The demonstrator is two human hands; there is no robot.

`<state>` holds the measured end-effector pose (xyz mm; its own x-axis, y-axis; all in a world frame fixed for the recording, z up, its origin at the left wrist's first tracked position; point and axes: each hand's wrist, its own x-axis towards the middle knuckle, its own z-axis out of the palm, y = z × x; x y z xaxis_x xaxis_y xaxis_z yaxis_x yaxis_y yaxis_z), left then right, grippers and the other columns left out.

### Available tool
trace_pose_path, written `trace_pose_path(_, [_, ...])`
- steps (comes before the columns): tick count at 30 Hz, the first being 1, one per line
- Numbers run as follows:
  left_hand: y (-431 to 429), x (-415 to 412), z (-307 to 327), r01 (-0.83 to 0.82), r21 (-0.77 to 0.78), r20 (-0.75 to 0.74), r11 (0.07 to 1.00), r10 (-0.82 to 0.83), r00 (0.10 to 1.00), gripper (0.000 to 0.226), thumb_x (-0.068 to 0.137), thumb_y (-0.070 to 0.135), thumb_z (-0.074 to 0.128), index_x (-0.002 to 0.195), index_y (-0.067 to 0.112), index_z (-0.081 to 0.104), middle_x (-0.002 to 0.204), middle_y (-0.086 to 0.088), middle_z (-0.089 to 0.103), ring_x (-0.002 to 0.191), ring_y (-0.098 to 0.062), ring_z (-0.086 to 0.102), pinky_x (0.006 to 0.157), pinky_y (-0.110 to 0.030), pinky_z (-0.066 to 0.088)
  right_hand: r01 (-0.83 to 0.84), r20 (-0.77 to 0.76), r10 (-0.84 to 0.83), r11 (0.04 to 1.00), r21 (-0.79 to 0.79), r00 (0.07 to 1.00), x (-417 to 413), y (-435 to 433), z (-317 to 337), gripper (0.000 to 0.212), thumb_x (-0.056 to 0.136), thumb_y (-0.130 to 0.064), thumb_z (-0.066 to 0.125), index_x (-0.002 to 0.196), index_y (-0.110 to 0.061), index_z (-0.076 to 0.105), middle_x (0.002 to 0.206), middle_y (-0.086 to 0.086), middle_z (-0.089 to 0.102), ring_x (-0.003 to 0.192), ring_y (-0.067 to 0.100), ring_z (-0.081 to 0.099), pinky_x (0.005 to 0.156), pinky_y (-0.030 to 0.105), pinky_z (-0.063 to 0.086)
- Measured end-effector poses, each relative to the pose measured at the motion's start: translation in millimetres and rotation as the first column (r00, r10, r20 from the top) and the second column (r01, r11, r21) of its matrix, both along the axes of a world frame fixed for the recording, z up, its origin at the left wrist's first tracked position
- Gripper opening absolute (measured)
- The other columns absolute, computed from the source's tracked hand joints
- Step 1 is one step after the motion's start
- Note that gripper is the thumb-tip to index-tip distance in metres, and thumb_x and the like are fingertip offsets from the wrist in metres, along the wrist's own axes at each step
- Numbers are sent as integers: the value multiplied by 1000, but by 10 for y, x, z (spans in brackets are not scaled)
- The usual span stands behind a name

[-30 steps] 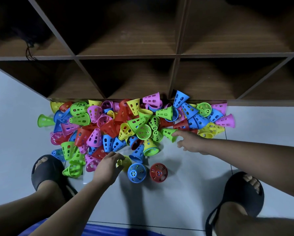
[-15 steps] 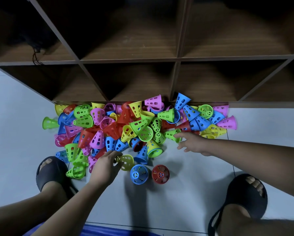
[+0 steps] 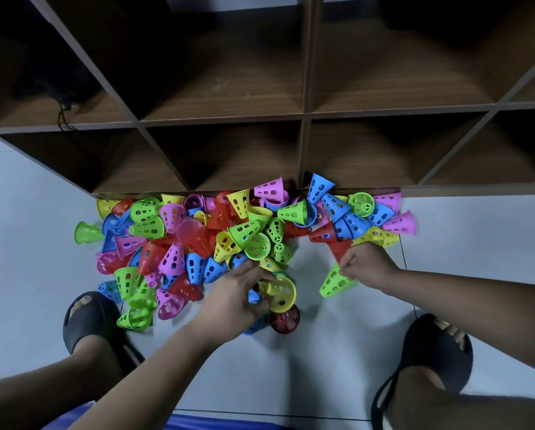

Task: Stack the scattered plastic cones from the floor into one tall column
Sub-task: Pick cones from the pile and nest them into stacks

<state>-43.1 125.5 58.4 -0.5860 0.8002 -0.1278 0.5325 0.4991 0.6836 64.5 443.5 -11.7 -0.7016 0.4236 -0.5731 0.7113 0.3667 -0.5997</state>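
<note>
L hand [image 3: 232, 299] lifted holed yellow cone [image 3: 281, 293]; R hand [image 3: 368, 265] pinched green cone [image 3: 334, 282].

I see the left hand [image 3: 235, 301] now further right, gripping the yellow cone [image 3: 281, 293] it was only touching a second ago. It holds that cone over the blue cone [image 3: 255, 328], which it now mostly covers. The right hand [image 3: 368, 265] has drawn back from the pile [image 3: 198, 240], pinching a green cone [image 3: 334, 282] clear of it.

Probably a home: wooden cubby shelving [image 3: 303, 119], tiled floor [image 3: 322, 352].
</note>
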Motion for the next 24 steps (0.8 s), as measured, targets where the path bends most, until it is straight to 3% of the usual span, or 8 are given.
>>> trace_pose_path(3, [73,130,-74,59,-30,28,998,-59,998,40,79,24,80,116,33,70,105,20,55,92,2,57,76,-6,40,40,-25,-43,996,-82,999,87,10,23,11,79,-7,84,77,-12,75,66,4,75,58,15,71,60,27,54])
trace_pose_path(9, [62,217,-256,128,-127,30,984,-125,992,36,80,34,75,114,37,64,105,19,54,88,-5,59,76,-29,54,128,-22,-155,881,-456,988,72,-102,239,12,88,-8,79,98,-4,74,75,9,73,68,18,67,59,26,46])
trace_pose_path(12, [-22,198,-329,115,-151,18,982,-114,993,39,78,47,77,113,39,63,105,20,55,88,-2,60,75,-31,55,161,40,-169,800,-578,985,20,-259,319,12,93,2,68,104,-1,71,78,12,70,63,18,63,58,27,43])
trace_pose_path(14, [-84,168,-343,79,-145,25,986,-76,997,40,78,51,80,112,38,65,107,21,58,91,1,63,76,-27,56,184,74,-177,756,-628,981,-10,-400,364,23,93,12,55,106,-2,69,77,12,69,59,19,61,57,28,41])
trace_pose_path(17, [-166,115,-326,4,-137,15,991,-2,1000,34,81,56,73,108,37,67,103,21,61,88,2,63,72,-24,54,56,25,-52,777,-627,998,-32,-603,406,16,93,6,64,100,-6,71,71,5,70,59,15,62,56,26,42])
trace_pose_path(20, [-221,31,-353,-50,-148,-20,988,48,999,28,85,50,66,108,35,68,100,19,62,88,-3,63,72,-35,57,-33,-6,37,813,-581,999,-50,-768,404,14,88,-7,80,100,-6,73,76,8,73,64,15,66,55,24,46])
trace_pose_path(24, [-217,-120,-439,-125,-137,-67,983,117,991,17,93,38,70,108,30,68,97,18,63,88,-2,63,74,-34,58,-114,-2,130,864,-491,992,-105,-828,338,17,89,-9,76,105,-8,70,86,12,79,76,20,76,62,26,50])
